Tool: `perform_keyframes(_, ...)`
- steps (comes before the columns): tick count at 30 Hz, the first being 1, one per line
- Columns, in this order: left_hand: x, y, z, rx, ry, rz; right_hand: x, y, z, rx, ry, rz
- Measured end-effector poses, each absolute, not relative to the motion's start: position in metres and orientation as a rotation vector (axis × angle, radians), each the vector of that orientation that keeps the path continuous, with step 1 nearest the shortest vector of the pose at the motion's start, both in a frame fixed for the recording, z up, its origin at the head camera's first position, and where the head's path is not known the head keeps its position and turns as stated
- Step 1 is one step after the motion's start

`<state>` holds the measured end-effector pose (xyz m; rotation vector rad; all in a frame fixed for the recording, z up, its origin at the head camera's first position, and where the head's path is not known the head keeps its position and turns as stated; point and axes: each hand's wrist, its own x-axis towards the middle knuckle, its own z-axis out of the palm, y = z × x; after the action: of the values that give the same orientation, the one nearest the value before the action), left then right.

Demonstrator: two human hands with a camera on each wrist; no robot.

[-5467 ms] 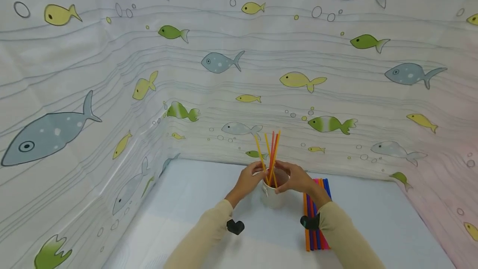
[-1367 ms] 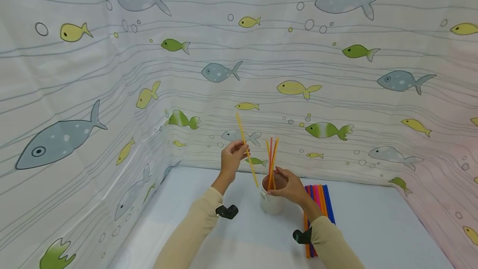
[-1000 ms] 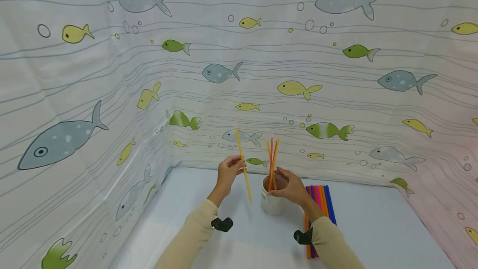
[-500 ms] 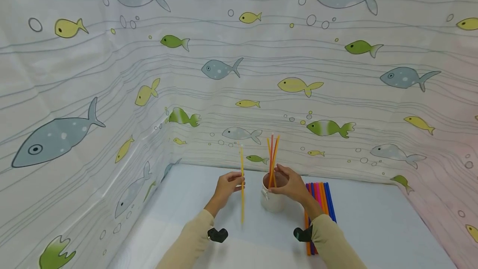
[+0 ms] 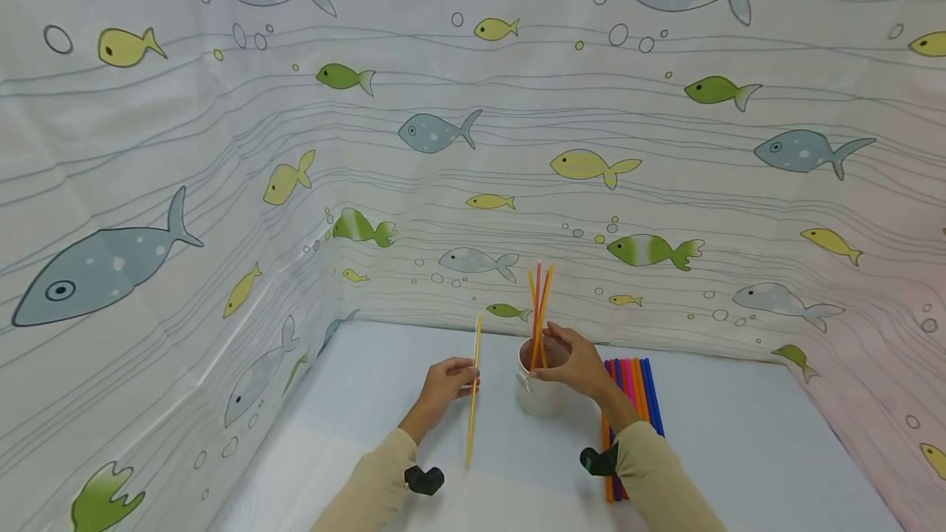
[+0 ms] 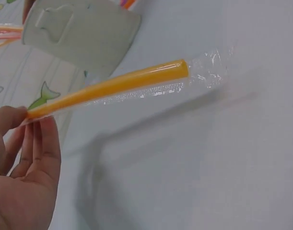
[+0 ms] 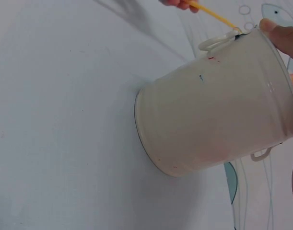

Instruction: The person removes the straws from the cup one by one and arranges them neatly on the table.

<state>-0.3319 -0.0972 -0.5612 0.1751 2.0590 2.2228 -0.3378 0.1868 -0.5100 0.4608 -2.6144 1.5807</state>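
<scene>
My left hand (image 5: 443, 382) pinches a yellow straw (image 5: 473, 388) in a clear wrapper, held nearly upright with its lower end just above the table, left of the white cup. The left wrist view shows the yellow straw (image 6: 112, 88) running past my fingers (image 6: 36, 143) towards the cup (image 6: 79, 33). My right hand (image 5: 572, 364) grips the rim of the white cup (image 5: 538, 401), which holds several red, orange and yellow straws (image 5: 539, 306). In the right wrist view the cup (image 7: 213, 105) stands on the table with my fingertip (image 7: 283, 36) on its rim.
A row of coloured straws (image 5: 628, 409) lies on the pale blue table (image 5: 739, 450) to the right of the cup, partly under my right forearm. Fish-patterned curtain walls (image 5: 222, 187) enclose the table at the back and both sides.
My left hand has pulled the yellow straw out of the cup, carried it left and lowered it towards the table. My right hand has stayed on the cup's rim.
</scene>
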Motion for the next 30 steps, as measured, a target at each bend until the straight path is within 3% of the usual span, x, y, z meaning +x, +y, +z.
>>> perform_keyframes(30, -0.331, -0.106, -0.596, 0.153, 2.074, 2.176, -0.340, 0.186, -0.509, 0.428, -2.632, 1.603)
